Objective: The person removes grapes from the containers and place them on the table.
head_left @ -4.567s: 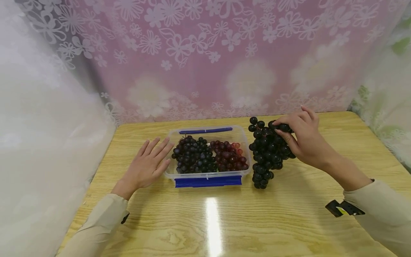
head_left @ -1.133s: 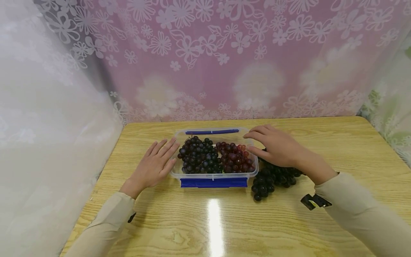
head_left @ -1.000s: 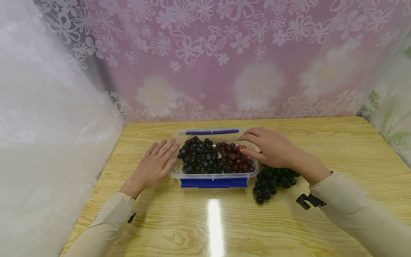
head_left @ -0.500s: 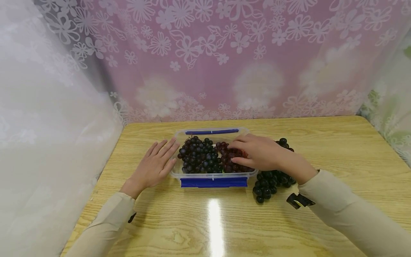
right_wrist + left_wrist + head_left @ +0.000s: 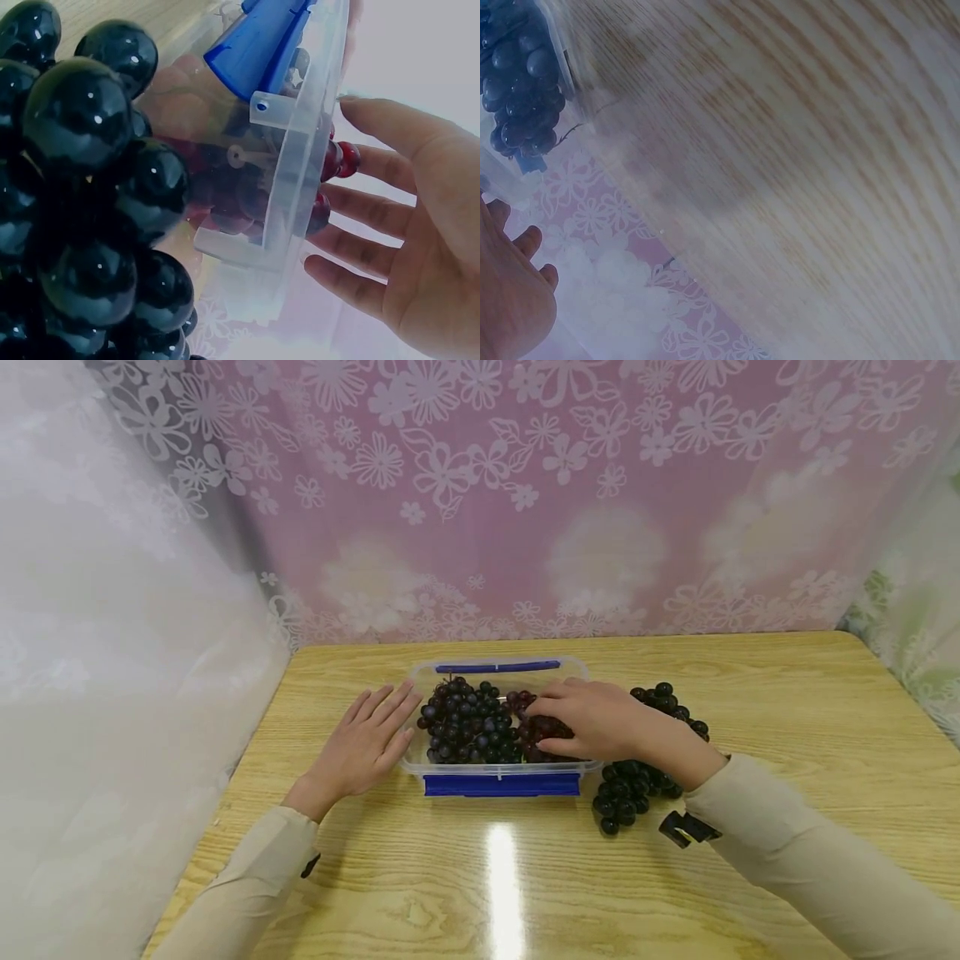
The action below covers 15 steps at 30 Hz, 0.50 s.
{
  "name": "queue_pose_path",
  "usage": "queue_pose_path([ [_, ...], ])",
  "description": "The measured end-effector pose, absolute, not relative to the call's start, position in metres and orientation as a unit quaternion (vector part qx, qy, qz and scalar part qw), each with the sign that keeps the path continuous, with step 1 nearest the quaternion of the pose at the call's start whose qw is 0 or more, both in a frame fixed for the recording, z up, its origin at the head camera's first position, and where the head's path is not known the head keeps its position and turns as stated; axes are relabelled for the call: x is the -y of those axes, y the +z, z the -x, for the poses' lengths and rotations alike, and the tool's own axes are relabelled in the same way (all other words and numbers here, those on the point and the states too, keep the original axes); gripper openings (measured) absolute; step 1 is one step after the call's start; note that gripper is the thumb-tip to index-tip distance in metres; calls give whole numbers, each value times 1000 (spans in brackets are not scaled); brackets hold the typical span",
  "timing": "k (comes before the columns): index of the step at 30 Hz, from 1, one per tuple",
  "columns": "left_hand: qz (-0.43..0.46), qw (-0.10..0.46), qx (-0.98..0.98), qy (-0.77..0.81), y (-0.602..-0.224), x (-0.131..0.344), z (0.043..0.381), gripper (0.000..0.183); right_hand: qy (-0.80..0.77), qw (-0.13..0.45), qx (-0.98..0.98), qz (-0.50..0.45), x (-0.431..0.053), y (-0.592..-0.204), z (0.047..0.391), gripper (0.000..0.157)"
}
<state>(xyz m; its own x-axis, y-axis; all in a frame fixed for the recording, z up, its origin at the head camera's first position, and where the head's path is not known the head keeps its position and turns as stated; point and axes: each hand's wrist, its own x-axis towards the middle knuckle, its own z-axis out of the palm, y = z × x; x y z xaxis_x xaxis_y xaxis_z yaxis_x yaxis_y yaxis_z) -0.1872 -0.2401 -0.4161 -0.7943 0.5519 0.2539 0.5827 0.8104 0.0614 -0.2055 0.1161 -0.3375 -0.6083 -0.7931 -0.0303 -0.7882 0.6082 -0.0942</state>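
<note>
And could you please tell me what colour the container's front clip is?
The front clip is deep blue, seen best in the head view.

"Which sort of place is it?"
"It is an enclosed corner: a pink flowered curtain [image 5: 465, 543] behind the wood-grain bench [image 5: 390, 877], a white curtain [image 5: 112, 677] at the left, a leafy curtain [image 5: 918, 635] at the right."
"A home?"
"This I cannot tell."
</note>
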Motion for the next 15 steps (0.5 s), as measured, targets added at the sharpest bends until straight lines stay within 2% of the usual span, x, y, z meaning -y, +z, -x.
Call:
queue_pose_path([
  [6,295,107,947,-68,-417,241,187,55,-7,24,-897,442,-113,-341,204,46],
  [15,296,111,947,-66,-418,241,188,55,24,-21,-898,438,-107,-348,202,37],
])
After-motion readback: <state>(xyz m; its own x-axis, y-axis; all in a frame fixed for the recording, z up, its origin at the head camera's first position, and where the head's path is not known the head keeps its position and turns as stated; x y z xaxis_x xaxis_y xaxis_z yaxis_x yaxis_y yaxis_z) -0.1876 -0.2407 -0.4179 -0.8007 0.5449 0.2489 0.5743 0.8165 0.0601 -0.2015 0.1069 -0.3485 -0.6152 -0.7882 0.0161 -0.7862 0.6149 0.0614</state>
